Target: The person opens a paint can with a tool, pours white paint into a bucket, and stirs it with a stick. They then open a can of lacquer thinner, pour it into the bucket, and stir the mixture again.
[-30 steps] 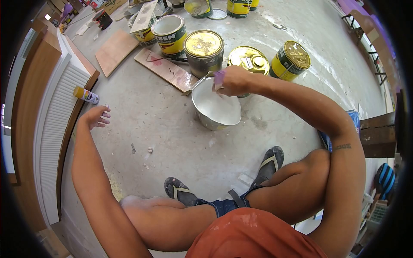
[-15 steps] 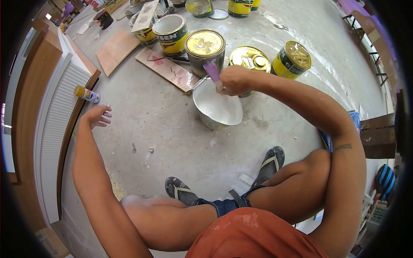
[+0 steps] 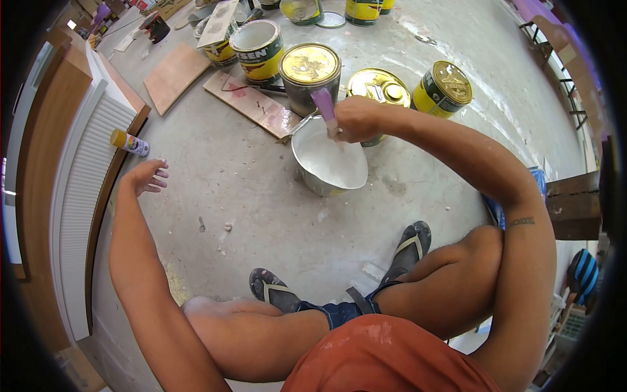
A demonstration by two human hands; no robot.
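Note:
My right hand [image 3: 353, 119] is closed round a brush with a purple upper part [image 3: 322, 104], above the rim of a tub of white paint [image 3: 330, 157]. The brush's lower end is partly hidden by my fingers. Just behind the tub stands a paint can with a paint-stained yellow lid [image 3: 311, 68], and a gold-topped can [image 3: 381, 90] is partly behind my wrist. On the left, my left hand [image 3: 152, 176] has its fingers apart and holds nothing. Its nearest object is a spray can with a yellow cap [image 3: 130, 142], lying beside the fluted white panel.
A stained board [image 3: 251, 104] lies left of the cans, with a plain board [image 3: 175, 77] farther left. An open can [image 3: 258, 52] and a yellow-green can [image 3: 443, 89] stand behind. The fluted panel [image 3: 85, 189] runs along the left. My sandalled feet are on the floor below the tub.
The view has shifted very slightly. My right hand and the brush stay over the tub almost unchanged, and my left hand keeps its open pose.

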